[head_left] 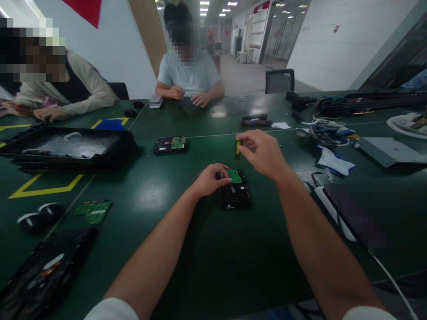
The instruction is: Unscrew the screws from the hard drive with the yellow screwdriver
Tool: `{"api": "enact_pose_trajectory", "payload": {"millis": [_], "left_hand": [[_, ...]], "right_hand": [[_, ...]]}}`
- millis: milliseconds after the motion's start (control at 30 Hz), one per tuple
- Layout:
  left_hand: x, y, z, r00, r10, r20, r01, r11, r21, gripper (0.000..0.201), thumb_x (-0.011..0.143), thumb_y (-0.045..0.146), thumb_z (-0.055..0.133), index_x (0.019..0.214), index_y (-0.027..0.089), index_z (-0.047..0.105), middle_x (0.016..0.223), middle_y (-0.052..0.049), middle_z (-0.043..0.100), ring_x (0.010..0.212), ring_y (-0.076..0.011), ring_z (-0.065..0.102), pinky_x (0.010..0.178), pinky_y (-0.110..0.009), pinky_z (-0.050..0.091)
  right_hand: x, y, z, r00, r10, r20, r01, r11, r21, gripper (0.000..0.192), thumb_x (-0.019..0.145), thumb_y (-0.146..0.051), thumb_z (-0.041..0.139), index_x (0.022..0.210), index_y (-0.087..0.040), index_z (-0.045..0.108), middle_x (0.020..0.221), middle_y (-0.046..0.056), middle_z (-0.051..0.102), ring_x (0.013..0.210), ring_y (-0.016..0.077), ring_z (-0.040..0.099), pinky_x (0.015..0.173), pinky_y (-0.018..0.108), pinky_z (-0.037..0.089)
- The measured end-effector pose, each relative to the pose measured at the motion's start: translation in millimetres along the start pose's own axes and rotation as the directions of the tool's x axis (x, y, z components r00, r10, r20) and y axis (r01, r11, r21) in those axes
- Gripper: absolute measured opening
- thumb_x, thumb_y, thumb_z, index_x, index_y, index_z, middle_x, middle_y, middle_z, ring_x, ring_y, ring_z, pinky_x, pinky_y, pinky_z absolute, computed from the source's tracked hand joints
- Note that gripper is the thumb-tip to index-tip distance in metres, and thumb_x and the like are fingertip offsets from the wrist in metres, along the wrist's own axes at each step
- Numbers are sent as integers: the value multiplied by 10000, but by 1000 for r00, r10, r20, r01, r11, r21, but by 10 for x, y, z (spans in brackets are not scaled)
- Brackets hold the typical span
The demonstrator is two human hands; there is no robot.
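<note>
A black hard drive (pixel 233 198) with a green circuit board (pixel 235 176) lies flat on the table in front of me. My left hand (pixel 213 179) is over its upper left corner, thumb and fingers brought together in a pinch. What sits between those fingertips is too small or hidden to make out. Just beyond the drive, my right hand (pixel 262 151) grips a short yellow-and-black screwdriver (pixel 238 149) between thumb and fingers. The screwdriver is held roughly upright, and its tip is hard to see against the dark green table.
Another hard drive (pixel 171 145) lies farther left. Black trays (pixel 66 146), a loose green board (pixel 95 211) and a large black drive (pixel 50 271) occupy the left. Gloves (pixel 335 161), a grey metal box (pixel 392 151) and cables are at right. Two people sit across the table.
</note>
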State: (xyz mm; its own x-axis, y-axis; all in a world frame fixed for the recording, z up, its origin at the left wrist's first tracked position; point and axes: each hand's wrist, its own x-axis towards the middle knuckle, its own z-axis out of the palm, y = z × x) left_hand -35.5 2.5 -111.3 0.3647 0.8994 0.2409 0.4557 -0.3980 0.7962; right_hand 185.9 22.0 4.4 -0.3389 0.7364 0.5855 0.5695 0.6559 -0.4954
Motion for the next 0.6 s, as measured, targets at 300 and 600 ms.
{"api": "enact_pose_trajectory", "payload": {"millis": [300, 600], "left_hand": [[3, -29, 8, 1000, 0, -2, 0, 1000, 1, 103, 880, 291, 823, 867, 227, 744, 1327, -68, 725, 1146, -252, 689, 1081, -472, 501], [10, -20, 6, 1000, -9, -3, 9, 1000, 7, 105, 876, 296, 824, 863, 227, 746, 1318, -76, 727, 1170, -269, 684, 1089, -487, 498]], "right_hand": [[5, 21, -4, 998, 40, -46, -44, 996, -74, 114, 897, -253, 754, 991, -222, 698, 992, 70, 781, 880, 252, 732, 841, 425, 586], [5, 8, -5, 996, 65, -65, -70, 995, -72, 114, 903, -253, 737, 1009, -236, 699, 1017, 79, 775, 918, 279, 728, 856, 444, 560]]}}
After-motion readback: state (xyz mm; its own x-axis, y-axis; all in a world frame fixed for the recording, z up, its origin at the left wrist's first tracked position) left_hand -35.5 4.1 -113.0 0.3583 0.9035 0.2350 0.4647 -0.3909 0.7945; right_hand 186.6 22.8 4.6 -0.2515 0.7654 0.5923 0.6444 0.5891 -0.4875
